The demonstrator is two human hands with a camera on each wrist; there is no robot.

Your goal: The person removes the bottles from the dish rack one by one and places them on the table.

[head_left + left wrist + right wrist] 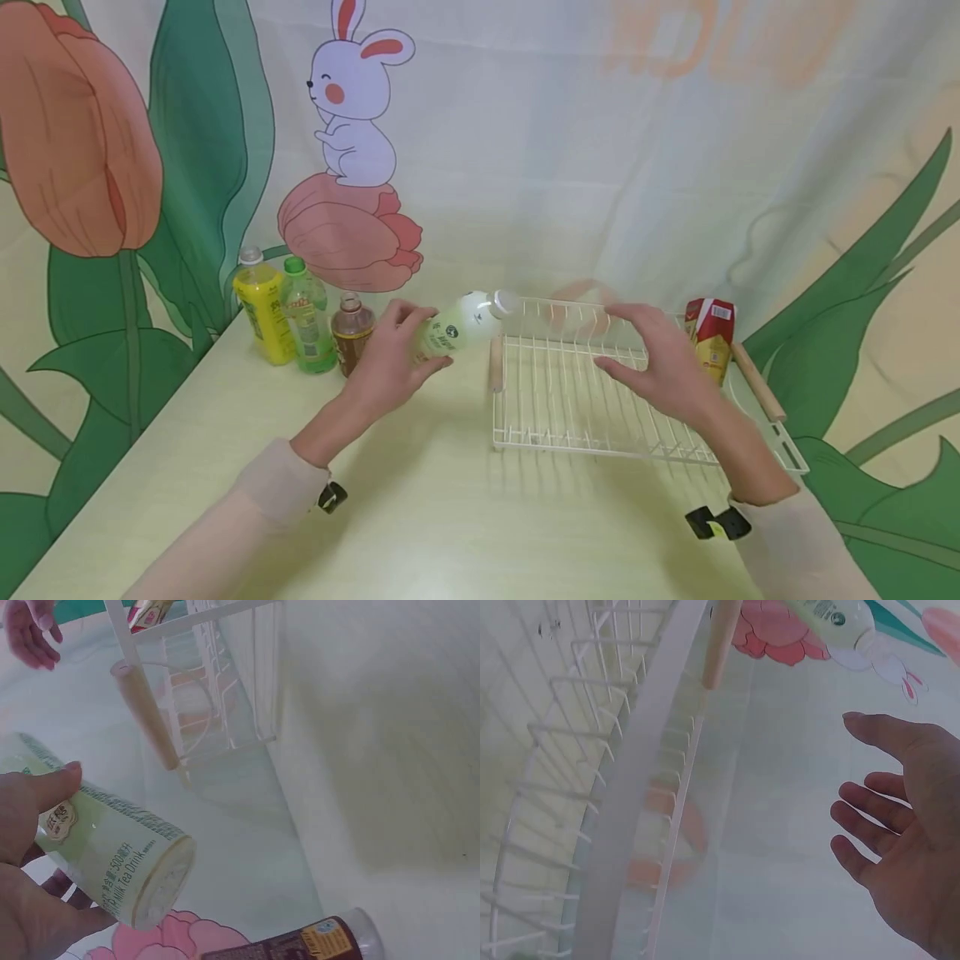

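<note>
My left hand (385,357) grips a pale green milk tea bottle (457,325) around its lower body. The bottle leans to the right in the head view, its white cap at the left end of the white wire rack (570,442). In the left wrist view the bottle (112,840) shows its base toward the camera, with the thumb across the label. Over the rack's right half, my right hand (667,367) has fingers and thumb spread apart with nothing between them. The right wrist view shows that hand (907,825) beside the rack wall.
On the left stand a yellow bottle (264,308), a green-capped bottle (307,321) and a brown bottle (352,329). A red and yellow carton (710,337) is at the rack's right. Wooden handles (759,382) sit on the rack's ends. A printed curtain (487,167) hangs behind the table.
</note>
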